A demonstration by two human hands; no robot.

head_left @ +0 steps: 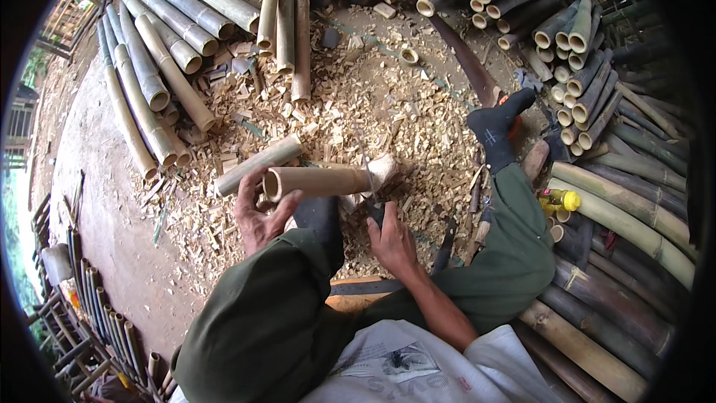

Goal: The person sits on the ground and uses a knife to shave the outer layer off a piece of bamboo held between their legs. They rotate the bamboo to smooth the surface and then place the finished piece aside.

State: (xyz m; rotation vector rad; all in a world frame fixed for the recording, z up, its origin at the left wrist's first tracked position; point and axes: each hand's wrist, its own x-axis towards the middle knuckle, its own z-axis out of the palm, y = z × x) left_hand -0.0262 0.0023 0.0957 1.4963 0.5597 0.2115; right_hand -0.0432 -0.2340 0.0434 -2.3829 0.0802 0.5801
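the left hand [261,213] is curled at the open end of a short bamboo tube [321,181], thumb on the near side and fingers on the far side, seemingly to keep it from rolling. the tube lies nearly level from there toward the right hand [391,242], which is closed round the dark handle of a long-bladed tool [377,212]; knife or saw, the edge is too fine to tell. its thin blade points up and away from that hand, crossing the tube's far end. with the hands at opposite ends, the left probably steadies while the right is free to work, its fingers clear of the edge.

just beyond the right hand, at the tube's end, is a pale block [384,169], perhaps a stop or support. a second bamboo piece [261,164] lies slantwise just past the left hand, within easy reach. under the tube, between the hands, is a dark-socked foot [319,227], likely a prop.

farther out, wood chips [350,116] cover the ground ahead of both hands. bamboo lengths [183,22] lie beyond the left hand; more stacked bamboo [634,201] and a yellow-capped bottle [559,200] are to the right hand's right.
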